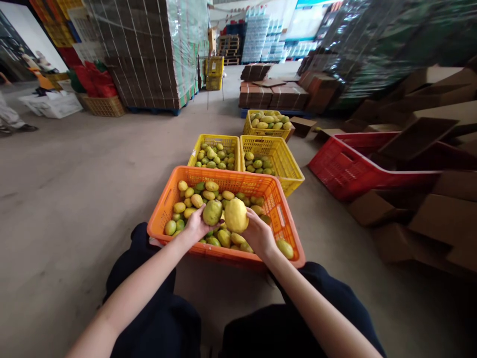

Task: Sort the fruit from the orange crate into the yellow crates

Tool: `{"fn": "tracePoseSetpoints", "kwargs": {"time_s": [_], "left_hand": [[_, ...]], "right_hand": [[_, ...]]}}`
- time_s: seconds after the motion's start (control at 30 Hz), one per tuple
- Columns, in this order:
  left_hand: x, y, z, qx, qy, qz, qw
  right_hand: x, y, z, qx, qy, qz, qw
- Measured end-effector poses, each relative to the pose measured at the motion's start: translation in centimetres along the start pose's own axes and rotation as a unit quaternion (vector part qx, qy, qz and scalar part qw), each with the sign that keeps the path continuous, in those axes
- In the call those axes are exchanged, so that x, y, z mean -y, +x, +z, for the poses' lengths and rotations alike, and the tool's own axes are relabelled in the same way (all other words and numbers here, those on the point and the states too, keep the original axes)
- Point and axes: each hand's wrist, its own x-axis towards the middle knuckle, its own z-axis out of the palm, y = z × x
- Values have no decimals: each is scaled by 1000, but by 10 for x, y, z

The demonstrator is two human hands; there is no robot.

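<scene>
Above an orange crate (223, 174) I hold one fruit in each hand. My left hand (197, 224) is closed around a green fruit (212, 213), oval and guava- or mango-like; its exact kind is unclear. A larger, pale yellow fruit (236, 215) of the same sort sits in my right hand (260, 232), whose fingers wrap its right side. The two fruits are side by side, close together. Below them, many loose yellow and green fruits (223, 237) cover much of the crate's bottom, and one greenish fruit (284, 248) lies apart in the near right corner.
Behind the orange crate stand a left yellow crate (194, 154), a right yellow crate (290, 161) and a farther yellow crate (248, 124), all holding fruit. A red crate (331, 166) and cardboard boxes (425, 228) crowd the right. Wrapped pallet stacks (141, 54) rise behind.
</scene>
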Motion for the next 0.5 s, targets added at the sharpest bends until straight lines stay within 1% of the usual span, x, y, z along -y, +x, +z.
{"fn": "tracePoseSetpoints", "kwargs": {"time_s": [0.07,0.13,0.23,0.33,0.4,0.5], "left_hand": [[1,1,-3,12,-4,-4,1000],[1,0,-3,30,4,3,1000],[0,-6,2,39,24,33,998],[-3,-13,6,50,9,64,997],[-4,-16,7,61,-15,71,996],[-6,-17,8,59,-41,87,994]], "right_hand": [[-1,3,-2,15,19,24,999],[-3,5,-4,25,12,41,999],[-6,6,-6,21,2,34,999],[-6,6,-7,23,11,48,999],[-4,6,-6,13,34,63,997],[-2,8,-6,-34,81,71,994]]}}
